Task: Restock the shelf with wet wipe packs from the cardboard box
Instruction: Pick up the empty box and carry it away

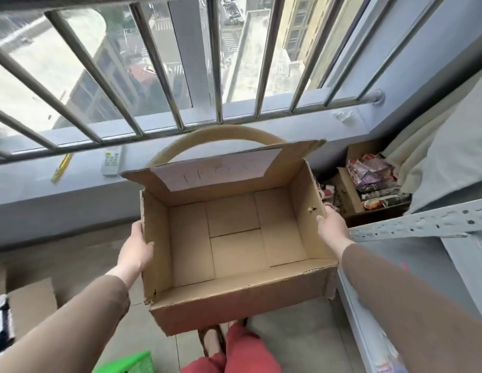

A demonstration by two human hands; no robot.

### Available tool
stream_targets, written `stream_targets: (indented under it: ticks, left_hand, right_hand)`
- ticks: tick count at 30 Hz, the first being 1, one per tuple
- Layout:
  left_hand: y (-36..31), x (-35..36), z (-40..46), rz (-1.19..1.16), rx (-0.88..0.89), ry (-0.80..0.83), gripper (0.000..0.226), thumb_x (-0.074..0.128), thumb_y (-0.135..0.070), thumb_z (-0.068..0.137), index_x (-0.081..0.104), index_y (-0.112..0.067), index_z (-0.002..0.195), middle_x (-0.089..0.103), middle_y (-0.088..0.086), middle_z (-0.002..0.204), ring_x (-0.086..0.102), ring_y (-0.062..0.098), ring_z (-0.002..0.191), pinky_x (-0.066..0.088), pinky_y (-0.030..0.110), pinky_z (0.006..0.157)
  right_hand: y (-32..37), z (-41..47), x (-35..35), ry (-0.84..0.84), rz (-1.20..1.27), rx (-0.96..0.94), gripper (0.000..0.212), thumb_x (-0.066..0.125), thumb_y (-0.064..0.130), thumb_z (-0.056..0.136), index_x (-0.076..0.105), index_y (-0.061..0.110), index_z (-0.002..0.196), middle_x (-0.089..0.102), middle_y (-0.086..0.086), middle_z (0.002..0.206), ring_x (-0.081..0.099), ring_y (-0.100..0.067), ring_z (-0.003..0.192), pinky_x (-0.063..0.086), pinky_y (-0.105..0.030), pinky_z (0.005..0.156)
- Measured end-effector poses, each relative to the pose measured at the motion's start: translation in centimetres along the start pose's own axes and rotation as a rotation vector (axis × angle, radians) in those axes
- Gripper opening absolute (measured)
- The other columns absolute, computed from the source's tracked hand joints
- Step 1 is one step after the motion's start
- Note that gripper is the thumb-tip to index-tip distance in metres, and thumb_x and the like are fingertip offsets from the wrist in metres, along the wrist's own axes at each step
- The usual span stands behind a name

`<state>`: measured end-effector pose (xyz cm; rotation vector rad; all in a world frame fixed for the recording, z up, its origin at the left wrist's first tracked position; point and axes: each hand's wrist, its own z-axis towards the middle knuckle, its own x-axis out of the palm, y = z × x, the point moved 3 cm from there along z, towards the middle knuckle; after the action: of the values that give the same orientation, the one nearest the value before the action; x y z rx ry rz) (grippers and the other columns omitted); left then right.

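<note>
A barred window (180, 63) fills the upper view, with a grey sill (81, 184) below it. A perforated metal shelf frame (423, 222) stands at the right edge; its stocked faces are not visible from here.

The cardboard box (234, 238) is held clear of the tiled floor (288, 332), between sill and shelf frame, top flaps open. Its interior is seen to be empty — no wet wipe packs are visible anywhere in the view, so the restocking is judged complete or nearly so.

The left hand (135, 251) is clasped on the box's left wall, thumb over the rim. The right hand (331, 227) is clasped on the right wall, near a small puncture in the board.

A second, smaller carton (350, 189) of assorted packets sits on the floor by the shelf; its contents cannot be identified. A white remote control (110, 162) and a yellow utility knife (61, 168) lie on the sill.

Risks: the near corners of the box are torn, and a wall could buckle under the side grip, dropping the box onto the foot below. The raised rear flap could catch the bars if the box is swung forward.

Writing: a pale label on the rear flap bears handwritten marks — not legible. No brands are readable.
</note>
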<state>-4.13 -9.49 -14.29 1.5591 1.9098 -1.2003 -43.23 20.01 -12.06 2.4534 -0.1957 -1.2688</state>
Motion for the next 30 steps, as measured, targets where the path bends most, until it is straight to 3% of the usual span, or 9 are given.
stream_targets:
  ticks: [5, 12, 17, 23, 30]
  left_hand:
    - [-0.2, -0.8, -0.4, 0.005, 0.014, 0.015, 0.056, 0.060, -0.013, 0.090, 0.031, -0.019, 0.138, 0.064, 0.015, 0.123, 0.063, 0.039, 0.102, 0.045, 0.037, 0.078]
    - [-1.6, -3.2, -3.1, -0.009, 0.169, -0.013, 0.074, 0.067, -0.018, 0.085, 0.028, -0.015, 0.148, 0.052, 0.015, 0.142, 0.054, 0.034, 0.127, 0.044, 0.044, 0.105]
    - [-2.8, -5.4, -6.0, 0.000, 0.320, 0.004, 0.072, 0.066, -0.020, 0.083, 0.031, -0.016, 0.147, 0.052, 0.013, 0.141, 0.054, 0.033, 0.126, 0.044, 0.042, 0.103]
    - [-5.4, -8.3, -6.7, 0.106, 0.475, 0.021, 0.079, 0.061, -0.019, 0.090, 0.019, -0.015, 0.157, 0.027, 0.007, 0.161, 0.036, 0.028, 0.143, 0.029, 0.036, 0.115]
    - [-7.3, -9.1, -1.9, 0.124, 0.497, -0.020, 0.081, 0.063, -0.020, 0.089, 0.017, -0.018, 0.156, 0.033, 0.008, 0.158, 0.039, 0.027, 0.141, 0.033, 0.042, 0.116]
  right_hand:
    - [0.5, -0.6, -0.1, 0.011, -0.051, -0.012, 0.048, 0.053, 0.021, 0.101, 0.039, 0.016, 0.146, 0.053, -0.014, 0.143, 0.052, -0.038, 0.128, 0.042, -0.044, 0.105]
    - [2.7, -5.4, -0.6, -0.064, -0.103, -0.180, 0.061, 0.061, 0.021, 0.095, 0.036, 0.013, 0.150, 0.042, -0.011, 0.153, 0.036, -0.031, 0.142, 0.032, -0.043, 0.115]
    - [4.2, -10.4, -1.1, -0.093, -0.142, -0.282, 0.067, 0.060, 0.031, 0.093, 0.033, 0.019, 0.153, 0.039, -0.005, 0.156, 0.037, -0.027, 0.143, 0.033, -0.044, 0.117]
    - [8.2, -15.4, -1.5, 0.024, -0.086, -0.393, 0.061, 0.057, 0.025, 0.098, 0.032, 0.022, 0.154, 0.034, -0.001, 0.159, 0.035, -0.025, 0.145, 0.030, -0.038, 0.116]
    - [6.3, -12.1, 2.3, 0.070, -0.102, -0.223, 0.059, 0.058, 0.027, 0.095, 0.038, 0.021, 0.150, 0.048, -0.009, 0.149, 0.051, -0.033, 0.130, 0.044, -0.040, 0.104]
